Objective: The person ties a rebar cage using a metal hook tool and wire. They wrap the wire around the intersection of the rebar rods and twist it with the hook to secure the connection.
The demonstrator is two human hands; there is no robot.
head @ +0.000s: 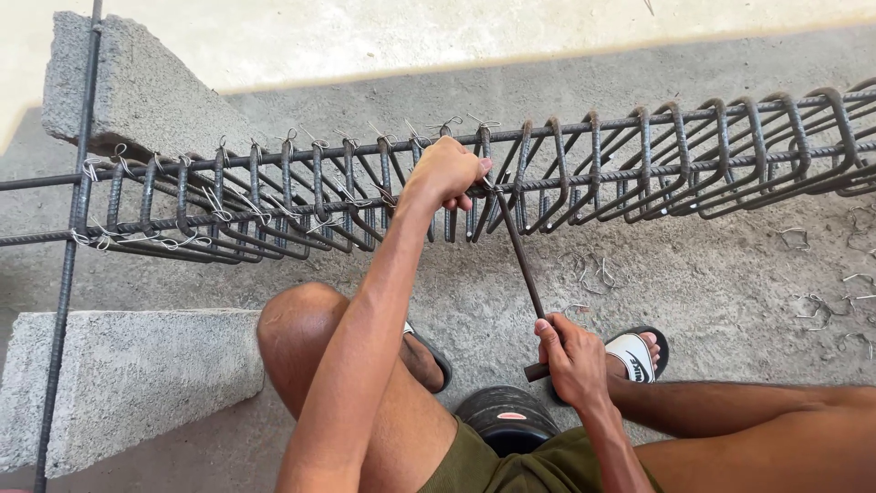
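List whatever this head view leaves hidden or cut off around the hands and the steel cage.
- Tip of the hook tool: hidden behind the left hand and the bars, head view.
- The tool's handle end: mostly wrapped by the right hand.
- Steel cage: cut off by the right edge, so its full length is unknown.
- Wire scraps on the floor: too small to count.
- The seat: mostly covered by the legs.

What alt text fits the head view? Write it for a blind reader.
A seated person's left hand grips a long rebar cage while the right hand holds a thin metal tool angled up to it. Concrete blocks support the cage.
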